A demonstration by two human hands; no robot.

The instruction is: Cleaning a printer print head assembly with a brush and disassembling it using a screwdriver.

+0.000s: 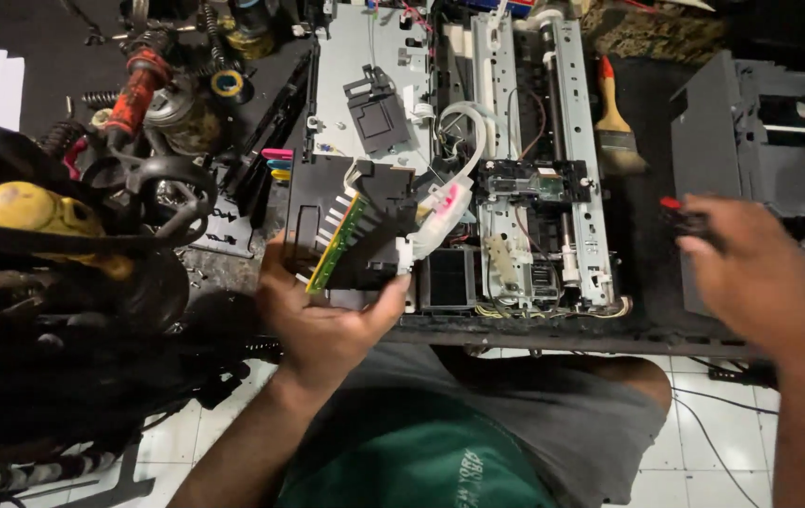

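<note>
Black plastic makes up most of the carriage block [351, 226], a boxy part with a green circuit strip along one tilted face, pale ribbed contacts beside it and a white clip at its lower corner. It hangs just above the near edge of the opened printer chassis [525, 160], at that chassis's near left corner. The left hand [323, 320] grasps it from below, thumb up the left face, fingers curled under the right corner. A white ribbon of ink tubes [464, 155], stained pink near the block, arcs from it back into the chassis.

Bare metal rails and a grey plate form the chassis, long and flat, with wiring bunched at its near rim. Right of the chassis lies a strip of open dark bench, narrow, where the right hand [750, 268] is blurred; its fingers are closed on a small dark tool with a red tip [677, 214]. A wooden-handled brush [614, 127] lies on that strip, farther back. A grey housing [760, 132] walls off the far right. Left of the chassis, springs, black cables and a yellow-handled tool [36, 212] crowd the bench right up to the block.
</note>
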